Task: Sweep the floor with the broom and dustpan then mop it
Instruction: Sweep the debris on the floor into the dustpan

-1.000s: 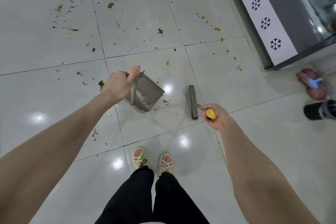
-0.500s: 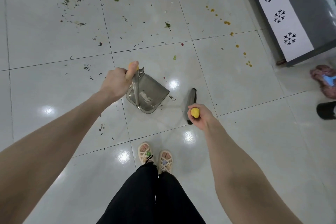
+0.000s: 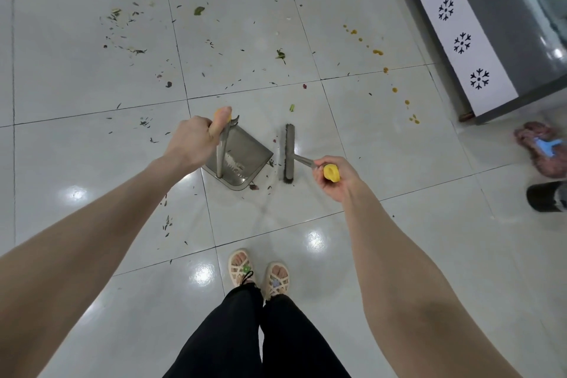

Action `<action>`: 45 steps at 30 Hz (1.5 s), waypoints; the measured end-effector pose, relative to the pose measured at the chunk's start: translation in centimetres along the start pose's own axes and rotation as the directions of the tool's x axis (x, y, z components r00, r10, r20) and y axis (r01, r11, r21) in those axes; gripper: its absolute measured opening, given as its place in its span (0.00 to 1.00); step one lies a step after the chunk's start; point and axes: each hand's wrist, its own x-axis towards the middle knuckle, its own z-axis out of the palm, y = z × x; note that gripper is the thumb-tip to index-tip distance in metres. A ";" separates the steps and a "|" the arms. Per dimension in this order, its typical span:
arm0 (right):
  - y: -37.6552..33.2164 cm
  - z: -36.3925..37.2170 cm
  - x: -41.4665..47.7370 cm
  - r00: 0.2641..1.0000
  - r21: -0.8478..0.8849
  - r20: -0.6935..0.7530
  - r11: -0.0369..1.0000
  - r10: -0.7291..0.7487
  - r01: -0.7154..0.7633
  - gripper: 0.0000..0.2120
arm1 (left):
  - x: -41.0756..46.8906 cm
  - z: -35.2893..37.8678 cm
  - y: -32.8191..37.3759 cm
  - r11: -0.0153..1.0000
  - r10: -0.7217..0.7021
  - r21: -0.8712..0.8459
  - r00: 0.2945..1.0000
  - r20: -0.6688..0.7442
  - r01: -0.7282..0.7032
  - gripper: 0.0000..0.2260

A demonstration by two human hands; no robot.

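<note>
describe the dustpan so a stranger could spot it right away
Start at the white tiled floor, ahead of the sandalled feet. The dustpan sits there, its upright handle in the left hand. It is a grey scoop; the broom beside it is a narrow dark bar.

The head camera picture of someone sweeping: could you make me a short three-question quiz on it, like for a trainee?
1. True or false: the left hand holds the handle of the grey plastic dustpan.
2. Which way does the dustpan's open mouth face? A) toward the flat grey broom head B) toward the person's beige sandals C) toward the grey cabinet with snowflake marks
3. What small spots trail across the white floor tiles near the cabinet?

Key
1. True.
2. A.
3. Yellow-orange drops; the right hand grips the broom's yellow-tipped handle.
</note>
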 end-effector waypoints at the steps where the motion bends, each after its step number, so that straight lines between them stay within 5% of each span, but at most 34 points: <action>1: -0.4 -0.4 -0.1 1.000 -0.012 -0.011 1.000 -0.013 0.013 0.06 | 0.1 0.1 0.4 1.000 0.005 0.002 1.000 0.000 -0.005 0.28; 14: -10.5 -5.9 -1.2 0.990 -0.031 -0.071 0.993 -0.118 0.116 0.07 | 4.9 4.3 8.6 0.995 0.084 0.046 0.996 0.032 -0.085 0.34; 31: -34.6 -13.8 4.9 0.996 -0.091 -0.014 0.992 -0.092 0.090 0.07 | 15.4 17.0 28.8 1.000 0.024 -0.006 1.000 0.014 -0.024 0.31; 45: -48.1 -13.1 11.2 0.991 -0.140 -0.078 0.986 -0.106 0.095 0.06 | 27.7 20.6 38.8 0.996 0.057 0.062 0.997 0.045 -0.059 0.30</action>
